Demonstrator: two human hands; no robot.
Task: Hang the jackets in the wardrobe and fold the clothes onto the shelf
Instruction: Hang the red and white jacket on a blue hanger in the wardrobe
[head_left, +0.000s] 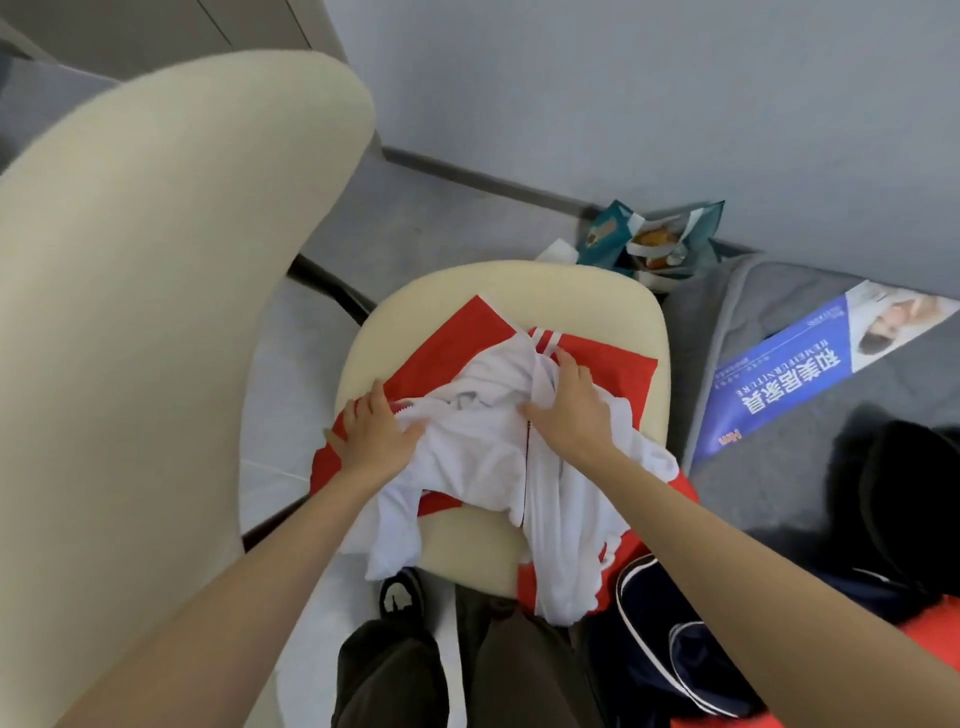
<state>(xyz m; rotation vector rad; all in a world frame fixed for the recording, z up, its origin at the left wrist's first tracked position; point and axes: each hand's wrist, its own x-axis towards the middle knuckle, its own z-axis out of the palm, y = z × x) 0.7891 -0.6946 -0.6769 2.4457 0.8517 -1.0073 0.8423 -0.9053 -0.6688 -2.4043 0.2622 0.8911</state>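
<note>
A red and white zip jacket (483, 462) lies spread and rumpled on the cream seat of a chair (618, 301), its lower part hanging over the seat's front edge. My left hand (371, 431) rests on the jacket's left side, fingers spread on white cloth near the red panel. My right hand (569, 405) presses flat on the white cloth near the striped collar, just right of the zip. Neither hand is closed around the cloth.
The chair's tall cream backrest (156, 312) fills the left. A grey mattress (810, 467) with a blue printed sheet (810, 364) lies at right. Dark and red clothes (779, 623) pile at lower right. A teal bag (654, 239) sits by the wall.
</note>
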